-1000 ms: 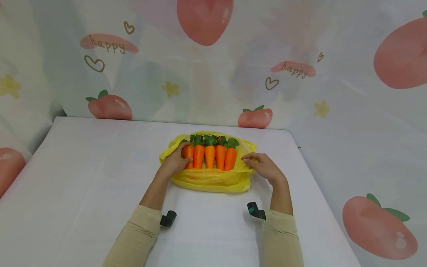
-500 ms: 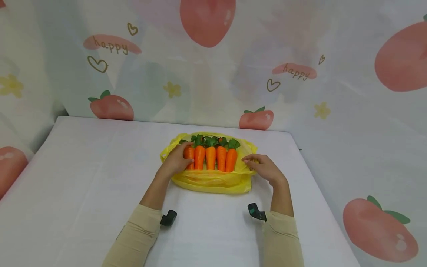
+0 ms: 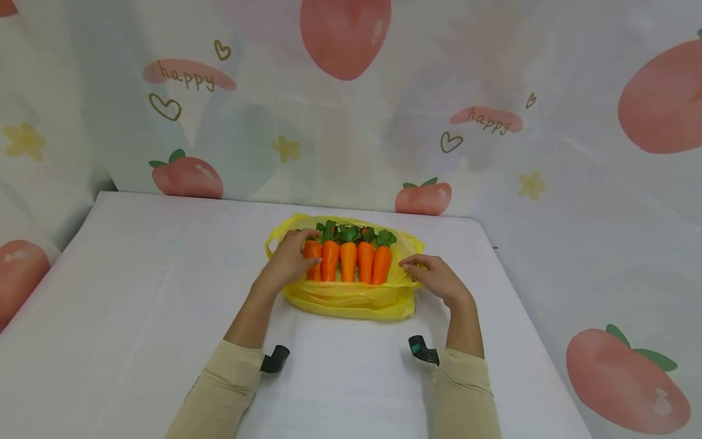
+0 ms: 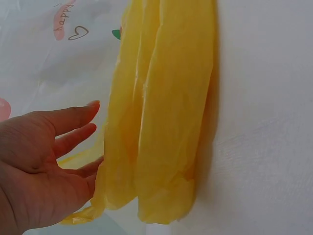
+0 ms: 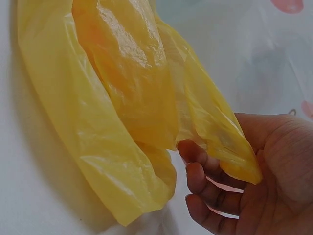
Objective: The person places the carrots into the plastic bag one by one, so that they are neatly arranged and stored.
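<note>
Little has moved since a second ago: our left hand (image 3: 289, 261) has crept slightly up along the leftmost carrot, and the head view has drifted a touch, so the whole scene sits a little lower in the frame.

We see, in the centre of the head view, a crumpled thin yellow plastic bag (image 3: 351, 299) lying on the white cloth-covered table (image 3: 137, 292), with five orange toy carrots with green leafy tops (image 3: 348, 259) side by side on it, tops pointing toward the far edge. Our left hand rests against the leftmost carrot at the bag's left rim, fingers fairly straight and spread, gripping nothing that we can make out. Our right hand (image 3: 433, 277) sits at the bag's right rim, fingers curled onto the plastic.

The wrist views show what the head view hides. From the left wrist camera the carrots are out of sight; we see only folds of yellow film beside our relaxed, outstretched fingers (image 4: 73, 117), just beside the plastic. From the right wrist camera our curled fingers (image 5: 203, 169) hook under a fold of the bag's edge, holding it against the palm.

Behind the table hangs a pale fabric backdrop printed with pink strawberries and the word "happy" (image 3: 189, 76). Beige sleeves (image 3: 225, 396) cover both forearms.
</note>
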Demonstrator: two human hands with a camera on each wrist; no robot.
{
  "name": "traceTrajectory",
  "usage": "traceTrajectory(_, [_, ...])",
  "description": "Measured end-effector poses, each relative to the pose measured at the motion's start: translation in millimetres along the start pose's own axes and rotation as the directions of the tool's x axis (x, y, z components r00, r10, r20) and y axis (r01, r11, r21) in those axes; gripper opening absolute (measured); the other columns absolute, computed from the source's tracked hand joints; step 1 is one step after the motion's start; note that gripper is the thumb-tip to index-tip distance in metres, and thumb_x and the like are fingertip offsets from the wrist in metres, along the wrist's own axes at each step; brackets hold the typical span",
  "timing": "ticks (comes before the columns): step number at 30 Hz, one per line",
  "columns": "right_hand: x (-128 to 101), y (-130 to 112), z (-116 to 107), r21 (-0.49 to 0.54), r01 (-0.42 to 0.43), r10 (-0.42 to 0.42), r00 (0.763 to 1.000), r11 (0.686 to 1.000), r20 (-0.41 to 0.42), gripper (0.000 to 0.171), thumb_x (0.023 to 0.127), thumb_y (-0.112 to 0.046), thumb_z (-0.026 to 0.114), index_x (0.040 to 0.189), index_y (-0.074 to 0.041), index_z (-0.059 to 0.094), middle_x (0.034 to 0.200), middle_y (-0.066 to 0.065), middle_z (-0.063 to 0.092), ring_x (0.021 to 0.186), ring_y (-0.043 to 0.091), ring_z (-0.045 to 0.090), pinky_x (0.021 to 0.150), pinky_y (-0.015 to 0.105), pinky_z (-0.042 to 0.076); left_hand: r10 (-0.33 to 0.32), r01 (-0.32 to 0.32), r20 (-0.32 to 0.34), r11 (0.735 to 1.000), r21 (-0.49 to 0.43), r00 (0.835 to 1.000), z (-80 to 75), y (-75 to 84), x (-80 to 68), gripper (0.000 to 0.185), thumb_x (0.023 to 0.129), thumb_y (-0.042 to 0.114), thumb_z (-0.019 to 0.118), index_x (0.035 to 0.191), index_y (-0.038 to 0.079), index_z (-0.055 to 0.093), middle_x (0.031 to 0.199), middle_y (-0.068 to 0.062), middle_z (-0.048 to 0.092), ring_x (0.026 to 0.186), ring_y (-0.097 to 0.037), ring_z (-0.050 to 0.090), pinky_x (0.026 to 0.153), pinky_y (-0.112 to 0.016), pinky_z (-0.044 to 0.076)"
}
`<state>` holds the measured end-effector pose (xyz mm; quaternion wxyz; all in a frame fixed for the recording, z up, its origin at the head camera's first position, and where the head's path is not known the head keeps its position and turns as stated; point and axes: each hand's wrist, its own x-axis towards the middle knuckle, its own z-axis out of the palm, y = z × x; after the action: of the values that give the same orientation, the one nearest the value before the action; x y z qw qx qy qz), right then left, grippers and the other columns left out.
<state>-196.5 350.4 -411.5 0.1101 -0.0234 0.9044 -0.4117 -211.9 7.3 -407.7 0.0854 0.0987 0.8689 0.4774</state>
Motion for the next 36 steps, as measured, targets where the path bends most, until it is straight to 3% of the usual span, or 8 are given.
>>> traceTrajectory(7, [0.5, -1.8, 0.0, 0.025, 0.032, -0.032, 0.999, 0.999, -0.001, 0.033, 0.108, -0.025, 0.057, 0.129, -0.002, 0.069, 0.122, 0.015, 0.065, 0.103, 0.030, 0.056, 0.096, 0.043, 0.047, 0.056, -0.056, 0.000, 0.996, -0.065, 0.998, -8.7, 2.9, -5.3, 0.056, 0.096, 0.010, 0.075, 0.148, 0.014, 0.054, 0.150, -0.017, 0.046, 0.121, -0.035, 0.055, 0.087, -0.042, 0.057])
traceTrajectory(11, [-0.1, -5.0, -0.2, 0.052, 0.050, -0.051, 0.999, 0.997, 0.014, 0.036, 0.109, -0.026, 0.056, 0.132, -0.001, 0.067, 0.123, 0.015, 0.064, 0.103, 0.029, 0.056, 0.095, 0.041, 0.048, 0.085, -0.082, 0.013, 0.987, -0.138, 0.996, -19.0, 2.4, -14.1, 0.053, 0.096, 0.011, 0.075, 0.146, 0.016, 0.057, 0.149, -0.016, 0.049, 0.121, -0.033, 0.057, 0.086, -0.042, 0.058])
traceTrajectory(16, [-4.3, -9.7, -4.5, 0.050, 0.054, -0.055, 0.998, 0.997, 0.014, 0.036, 0.109, -0.024, 0.055, 0.133, 0.000, 0.066, 0.123, 0.016, 0.065, 0.103, 0.030, 0.057, 0.093, 0.039, 0.049, 0.119, -0.111, 0.044, 0.982, -0.154, 0.992, -32.7, 8.5, -27.7, 0.050, 0.097, 0.011, 0.074, 0.144, 0.017, 0.059, 0.144, -0.012, 0.054, 0.119, -0.030, 0.060, 0.089, -0.042, 0.057])
traceTrajectory(25, [-5.7, -10.3, -8.4, 0.041, 0.054, -0.054, 0.998, 0.998, 0.009, 0.035, 0.109, -0.025, 0.055, 0.133, -0.002, 0.066, 0.124, 0.016, 0.065, 0.105, 0.032, 0.058, 0.095, 0.043, 0.047, 0.235, -0.231, 0.075, 0.971, -0.053, 0.969, -66.5, 15.8, -54.6, 0.044, 0.095, 0.011, 0.077, 0.137, 0.017, 0.064, 0.134, -0.004, 0.061, 0.111, -0.024, 0.065, 0.092, -0.043, 0.056])
traceTrajectory(31, [-9.0, -11.8, -12.1, 0.025, 0.065, -0.065, 0.998, 0.998, -0.002, 0.033, 0.109, -0.024, 0.054, 0.132, -0.004, 0.067, 0.124, 0.014, 0.066, 0.106, 0.031, 0.059, 0.100, 0.048, 0.048, 0.261, -0.268, 0.105, 0.961, 0.061, 0.960, -91.6, -6.3, -70.4, 0.043, 0.095, 0.008, 0.076, 0.137, 0.013, 0.063, 0.131, -0.007, 0.063, 0.110, -0.024, 0.065, 0.095, -0.045, 0.054])
traceTrajectory(36, [-18.8, -15.9, -20.4, 0.005, 0.062, -0.062, 0.998, 0.998, -0.006, 0.038, 0.109, -0.027, 0.056, 0.141, -0.007, 0.062, 0.129, 0.016, 0.063, 0.108, 0.033, 0.059, 0.101, 0.055, 0.046, 0.278, -0.296, 0.136, 0.947, 0.129, 0.951, -109.9, -27.2, -81.9, 0.040, 0.097, 0.009, 0.075, 0.135, 0.012, 0.064, 0.130, -0.005, 0.064, 0.109, -0.026, 0.065, 0.095, -0.047, 0.053])
